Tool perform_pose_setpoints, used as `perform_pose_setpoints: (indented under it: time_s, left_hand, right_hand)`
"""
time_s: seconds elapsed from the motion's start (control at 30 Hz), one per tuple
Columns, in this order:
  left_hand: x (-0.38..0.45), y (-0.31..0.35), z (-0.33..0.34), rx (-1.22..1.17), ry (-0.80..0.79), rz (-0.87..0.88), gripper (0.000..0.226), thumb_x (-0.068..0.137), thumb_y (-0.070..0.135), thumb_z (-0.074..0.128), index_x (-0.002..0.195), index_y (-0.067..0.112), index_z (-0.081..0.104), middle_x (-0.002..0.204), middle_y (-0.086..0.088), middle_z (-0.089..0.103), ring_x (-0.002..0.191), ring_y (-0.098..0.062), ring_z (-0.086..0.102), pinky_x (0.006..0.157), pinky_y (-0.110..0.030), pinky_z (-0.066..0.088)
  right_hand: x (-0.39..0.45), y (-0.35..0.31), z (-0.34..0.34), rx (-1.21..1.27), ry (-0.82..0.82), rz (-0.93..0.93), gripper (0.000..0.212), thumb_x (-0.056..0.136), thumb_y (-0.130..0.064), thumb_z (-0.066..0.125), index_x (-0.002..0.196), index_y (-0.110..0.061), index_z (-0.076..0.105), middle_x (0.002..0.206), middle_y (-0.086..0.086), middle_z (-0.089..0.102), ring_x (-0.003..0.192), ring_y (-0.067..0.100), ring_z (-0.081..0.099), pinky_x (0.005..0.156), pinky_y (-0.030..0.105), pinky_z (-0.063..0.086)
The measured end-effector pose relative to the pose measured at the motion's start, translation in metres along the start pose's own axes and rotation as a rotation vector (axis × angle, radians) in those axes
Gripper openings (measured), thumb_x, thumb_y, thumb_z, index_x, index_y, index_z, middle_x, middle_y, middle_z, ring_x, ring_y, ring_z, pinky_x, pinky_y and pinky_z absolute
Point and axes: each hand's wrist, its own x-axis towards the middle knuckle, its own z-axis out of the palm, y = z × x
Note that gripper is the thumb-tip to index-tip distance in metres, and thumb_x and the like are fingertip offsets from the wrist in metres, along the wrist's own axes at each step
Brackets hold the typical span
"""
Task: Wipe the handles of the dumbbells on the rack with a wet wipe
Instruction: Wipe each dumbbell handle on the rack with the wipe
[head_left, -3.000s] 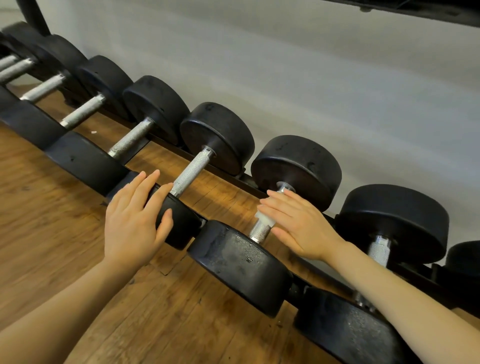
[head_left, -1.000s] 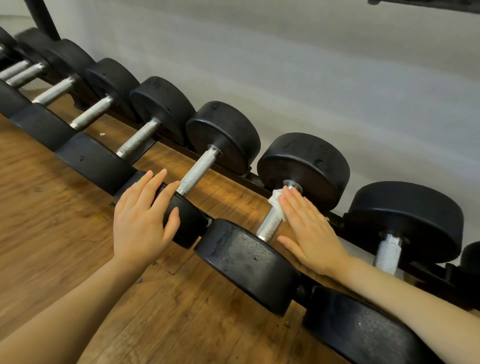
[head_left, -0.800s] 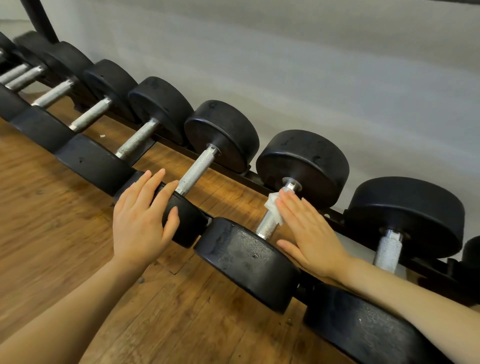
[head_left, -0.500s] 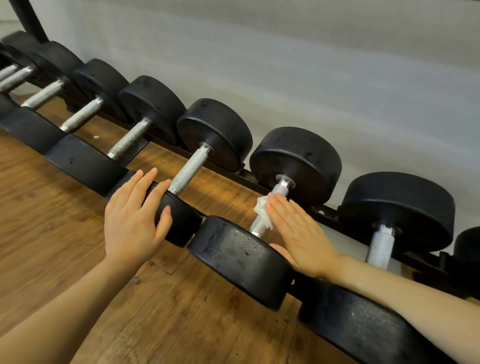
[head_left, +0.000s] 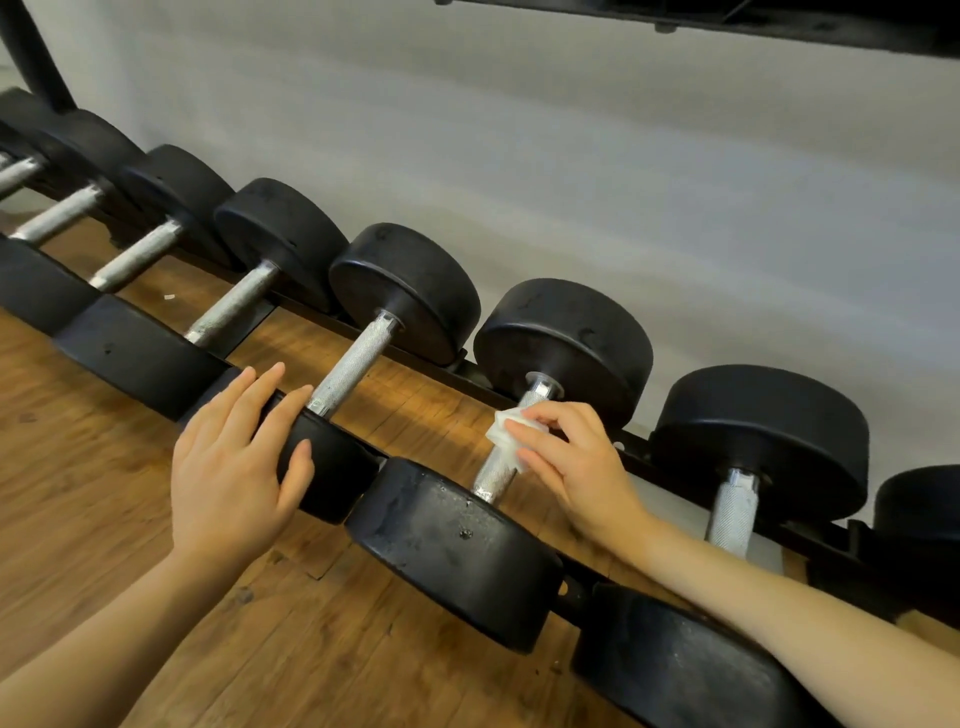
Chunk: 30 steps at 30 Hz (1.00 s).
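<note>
Wet wipe (head_left: 506, 435), centre frame: pinched against knurled handle (head_left: 496, 470) by right hand (head_left: 576, 467). Left hand (head_left: 234, 467), fingers straight, laid flat on neighbouring dumbbell head (head_left: 332, 473), centre-left.
</note>
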Motion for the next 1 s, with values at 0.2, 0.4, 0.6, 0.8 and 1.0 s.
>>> perform_pose_setpoints:
  time_s: [0.2, 0.4, 0.6, 0.8, 1.0]
  left_hand:
    - [0.0000, -0.0023, 0.0020, 0.006, 0.014, 0.005, 0.051, 0.093, 0.035, 0.043, 0.130, 0.006, 0.063, 0.141, -0.019, 0.053, 0.133, -0.040, 0.046, 0.102, -0.057, 0.041]
    - [0.0006, -0.0037, 0.0021, 0.009, -0.001, 0.005, 0.051, 0.094, 0.035, 0.041, 0.130, 0.006, 0.062, 0.141, -0.019, 0.052, 0.134, -0.040, 0.045, 0.102, -0.057, 0.039]
    - [0.0000, -0.0025, 0.0018, 0.014, -0.014, -0.007, 0.052, 0.094, 0.036, 0.041, 0.131, 0.007, 0.061, 0.142, -0.018, 0.052, 0.136, -0.039, 0.043, 0.104, -0.055, 0.037]
    - [0.0000, -0.0013, 0.0009, 0.007, -0.018, -0.016, 0.052, 0.094, 0.037, 0.040, 0.132, 0.008, 0.061, 0.143, -0.018, 0.051, 0.136, -0.039, 0.042, 0.103, -0.057, 0.037]
    - [-0.0001, 0.0005, 0.0005, -0.004, 0.011, -0.012, 0.051, 0.093, 0.035, 0.042, 0.131, 0.007, 0.061, 0.141, -0.018, 0.052, 0.135, -0.038, 0.043, 0.102, -0.056, 0.038]
  right_hand:
    - [0.0070, 0.0031, -0.0006, 0.100, 0.082, 0.025, 0.029, 0.094, -0.025, 0.054, 0.113, -0.010, 0.071, 0.110, 0.003, 0.060, 0.104, 0.010, 0.049, 0.093, 0.010, 0.036]
    - [0.0019, 0.0038, -0.0061, 0.135, 0.143, 0.033, 0.026, 0.092, -0.023, 0.058, 0.109, -0.009, 0.072, 0.104, 0.001, 0.064, 0.099, 0.010, 0.056, 0.086, 0.018, 0.045]
    - [0.0005, -0.0005, -0.0063, 0.218, 0.150, 0.080, 0.023, 0.090, -0.020, 0.060, 0.103, -0.007, 0.074, 0.102, 0.000, 0.064, 0.097, 0.010, 0.058, 0.085, 0.017, 0.047]
    - [0.0014, 0.0053, -0.0056, 0.173, 0.175, 0.136, 0.024, 0.084, -0.003, 0.071, 0.107, -0.008, 0.072, 0.115, 0.003, 0.062, 0.111, 0.009, 0.054, 0.098, 0.016, 0.042]
    - [0.0015, 0.0030, -0.0066, 0.148, 0.138, 0.074, 0.027, 0.086, -0.005, 0.067, 0.113, -0.005, 0.070, 0.115, 0.007, 0.063, 0.110, 0.012, 0.054, 0.098, 0.014, 0.042]
